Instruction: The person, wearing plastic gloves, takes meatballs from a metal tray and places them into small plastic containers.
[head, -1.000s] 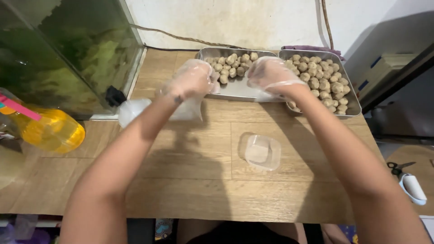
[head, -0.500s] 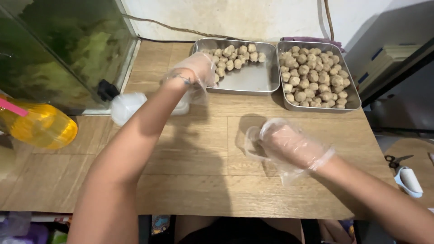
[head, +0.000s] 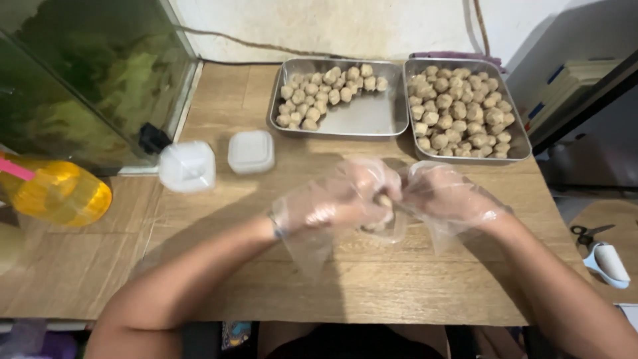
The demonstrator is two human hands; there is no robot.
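On the wooden table (head: 399, 279) the right tray (head: 522, 143) sits packed with meatballs, the left tray (head: 365, 119) only part filled along its far side; both gloved hands meet mid-table, left hand (head: 339, 199) and right hand (head: 445, 196) pinching one small meatball (head: 383, 199) between fingertips

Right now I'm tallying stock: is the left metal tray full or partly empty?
Partly empty. The left metal tray holds balls only along its far and left sides; bare metal shows elsewhere.

trays (head: 392, 126) behind hands (head: 392, 196) (side by side)
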